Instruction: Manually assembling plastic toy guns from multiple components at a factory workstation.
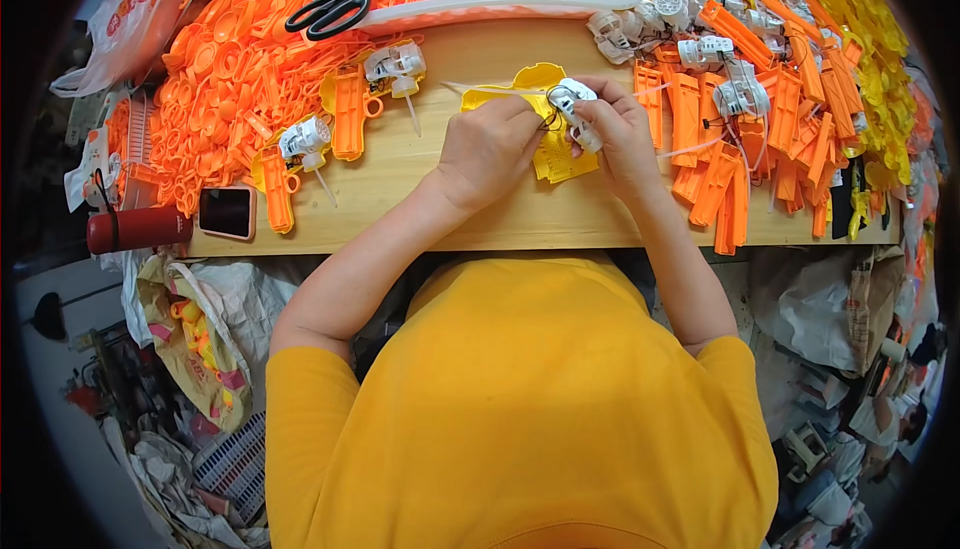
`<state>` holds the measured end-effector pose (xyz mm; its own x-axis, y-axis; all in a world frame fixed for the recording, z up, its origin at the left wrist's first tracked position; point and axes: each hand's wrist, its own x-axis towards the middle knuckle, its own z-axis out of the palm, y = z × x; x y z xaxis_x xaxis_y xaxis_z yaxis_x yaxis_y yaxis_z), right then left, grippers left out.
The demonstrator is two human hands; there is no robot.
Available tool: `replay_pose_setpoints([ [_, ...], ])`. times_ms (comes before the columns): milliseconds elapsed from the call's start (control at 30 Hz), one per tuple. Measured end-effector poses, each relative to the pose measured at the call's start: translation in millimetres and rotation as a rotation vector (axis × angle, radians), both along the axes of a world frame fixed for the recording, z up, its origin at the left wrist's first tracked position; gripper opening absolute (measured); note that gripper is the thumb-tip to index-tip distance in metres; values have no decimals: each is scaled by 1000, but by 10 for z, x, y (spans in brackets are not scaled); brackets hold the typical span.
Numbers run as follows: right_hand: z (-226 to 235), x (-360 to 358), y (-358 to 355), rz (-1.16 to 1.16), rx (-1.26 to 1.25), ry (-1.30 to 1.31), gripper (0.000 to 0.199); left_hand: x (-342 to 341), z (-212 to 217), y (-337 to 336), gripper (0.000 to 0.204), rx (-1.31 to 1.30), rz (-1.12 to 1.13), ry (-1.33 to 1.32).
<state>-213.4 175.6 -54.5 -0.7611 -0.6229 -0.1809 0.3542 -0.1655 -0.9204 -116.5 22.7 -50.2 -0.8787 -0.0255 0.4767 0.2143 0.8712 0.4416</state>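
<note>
Both my hands meet over the middle of the wooden table [385,214]. In my right hand [622,134] is a small white plastic mechanism [575,104] with dark thin wires, pinched between thumb and fingers. A yellow plastic shell [565,161] lies beneath and behind it, partly covered by my hands. My left hand [490,149] is closed, its fingertips together at the wires beside the mechanism; what they pinch is too small to make out. A thin whitish strip [480,90] runs out to the left above that hand.
Orange plastic parts [225,69] heap at the left, near two part-assembled toys [350,114], black-handled scissors [328,17], a phone [227,212] and a red flask [140,230]. Orange pieces with white mechanisms [740,99] pile up right, before yellow parts [865,39]. A translucent tray [480,11] stands behind.
</note>
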Motion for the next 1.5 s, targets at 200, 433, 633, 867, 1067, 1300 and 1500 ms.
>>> replay_pose_setpoints([
  [200, 20, 2, -8, 2, 42, 23, 28, 17, 78, -29, 11, -61, -25, -77],
  [433, 99, 1, -9, -76, 103, 155, 50, 67, 402, -59, 39, 12, 45, 66],
  [633, 104, 107, -11, -41, 137, 413, 60, -83, 211, 35, 57, -6, -81, -64],
  [867, 126, 314, 316, 49, 561, 1321, 101, -112, -120, 1, 42, 937, -18, -60],
  [1067, -188, 282, 258, -16, 303, 1125, 98, -111, -65, -24, 41, 1215, -37, 96],
  [1300, -339, 270, -91, -306, -30, 1213, 88, -134, 21, 96, 38, 1513, 2, 46],
  [1500, -101, 24, -76, -375, -114, 1401, 78, -161, 140, 13, 38, 1413, -3, 108],
])
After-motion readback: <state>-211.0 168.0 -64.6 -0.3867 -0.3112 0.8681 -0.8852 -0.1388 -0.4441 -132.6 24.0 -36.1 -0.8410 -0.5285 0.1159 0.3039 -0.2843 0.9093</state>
